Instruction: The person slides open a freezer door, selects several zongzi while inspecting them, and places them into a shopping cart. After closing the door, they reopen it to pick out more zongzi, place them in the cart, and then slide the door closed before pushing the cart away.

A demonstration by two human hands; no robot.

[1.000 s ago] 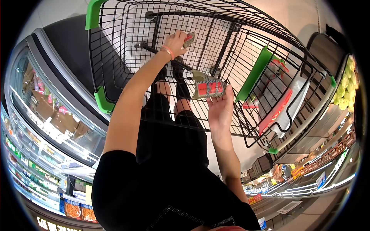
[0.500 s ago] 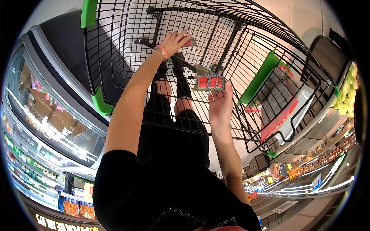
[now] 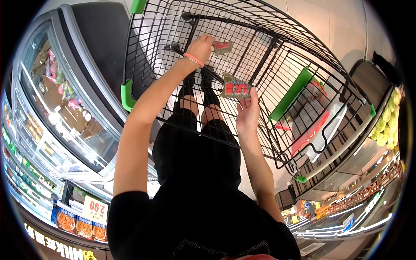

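My left hand (image 3: 200, 48), with a coral band at the wrist, reaches over the black wire shopping cart (image 3: 260, 34). Its fingers are curled in at the left edge of a small olive-green packet with a red label (image 3: 222, 47). Nearer to me, my right hand (image 3: 248, 113) has its thumb and fingers at the lower right end of a second such packet (image 3: 236, 89), holding it label up. A dark striped pattern crosses that label. The lettering on both is too small to read.
Behind a green panel (image 3: 291, 94) in the cart's right section lie red-and-white bagged goods (image 3: 310, 130). A glass-fronted chiller (image 3: 65, 95) stands at left, with a price sign (image 3: 95, 209) below. Yellow-green fruit (image 3: 388, 119) is at far right.
My left hand's spread fingers have drawn together, and its packet now shows more fully to their right. The right hand still holds its packet. The whole view has shifted slightly.
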